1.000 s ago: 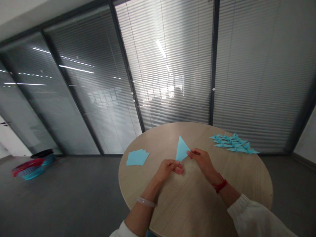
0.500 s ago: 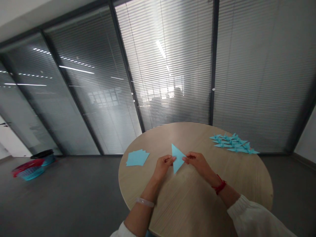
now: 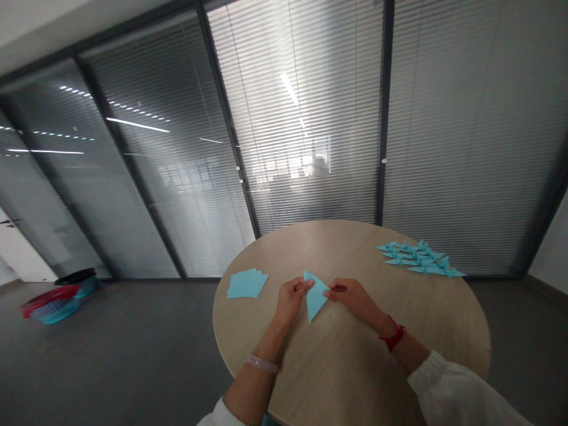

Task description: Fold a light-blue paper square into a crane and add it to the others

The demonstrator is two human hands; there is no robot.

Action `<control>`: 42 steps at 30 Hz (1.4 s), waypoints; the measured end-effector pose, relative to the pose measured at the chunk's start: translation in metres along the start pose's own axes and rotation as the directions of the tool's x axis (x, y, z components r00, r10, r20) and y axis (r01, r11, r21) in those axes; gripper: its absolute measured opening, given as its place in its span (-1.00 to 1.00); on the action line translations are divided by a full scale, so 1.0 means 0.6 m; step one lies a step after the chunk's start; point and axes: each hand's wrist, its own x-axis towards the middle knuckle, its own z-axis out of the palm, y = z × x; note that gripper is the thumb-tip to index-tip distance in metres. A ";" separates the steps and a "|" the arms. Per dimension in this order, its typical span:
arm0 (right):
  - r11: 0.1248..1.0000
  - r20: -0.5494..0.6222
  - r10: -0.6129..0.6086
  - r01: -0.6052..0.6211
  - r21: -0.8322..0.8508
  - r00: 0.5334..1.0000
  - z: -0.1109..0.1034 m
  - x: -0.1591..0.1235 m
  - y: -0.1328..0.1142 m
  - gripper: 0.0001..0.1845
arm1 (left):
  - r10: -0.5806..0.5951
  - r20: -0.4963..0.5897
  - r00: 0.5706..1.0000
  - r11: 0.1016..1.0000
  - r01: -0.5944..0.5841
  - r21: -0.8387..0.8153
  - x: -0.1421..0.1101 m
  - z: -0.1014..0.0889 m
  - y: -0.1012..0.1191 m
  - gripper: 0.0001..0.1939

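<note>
Insp. 1: Where's your workpiece?

Insp. 2: Your blue paper triangle is at approx. the ctr of the round wooden table, between your two hands. Can't tell whether its underside touches the tabletop.

Insp. 1: Orientation?

Insp. 2: Long axis runs near-to-far, slightly askew. One sharp tip points back twd you, the opp. one twd the blinds. The third, blunter corner points R, at your R fingers. Longest edge is on the L.

Insp. 1: Appearance?

Insp. 2: Light blue, matte, straight-edged, lying approx. flat in your grip. No. of layers can't be told at this res.; any fine creases too small to read.

Insp. 1: Fingers?

Insp. 2: Your L hand pinches the L edge nr the far tip, thumb on the upper face, fingers curled, gap narrow. Your R hand pinches the R corner, thumb and forefinger tight on it, other fingers bent in. L wrist has a pale bangle, R wrist a red band.

Insp. 1: Surroundings?

Insp. 2: To your L, a stack of blue sheets, corners out of line, well apart from your L hand. To your R, nr the far rim, folded blue birds bunched in rows, some overlapping in view. On the floor, far L, a red-and-blue basket, slightly blurred.
</note>
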 end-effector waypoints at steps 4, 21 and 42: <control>1.000 0.024 -0.011 0.010 0.028 1.000 0.000 0.000 0.002 -0.71 | 0.004 0.006 1.000 0.999 -0.004 -0.038 0.000 0.000 0.000 -0.52; 0.998 0.100 -0.056 0.060 -0.033 0.993 0.004 -0.005 -0.002 -0.74 | 0.027 -0.100 0.995 0.990 -0.040 -0.137 -0.006 -0.002 0.022 -0.58; 0.877 -0.132 -0.309 0.229 -0.423 0.942 0.003 -0.015 -0.027 -0.78 | -0.169 0.125 0.978 0.970 0.187 -0.154 -0.019 0.014 0.024 -0.33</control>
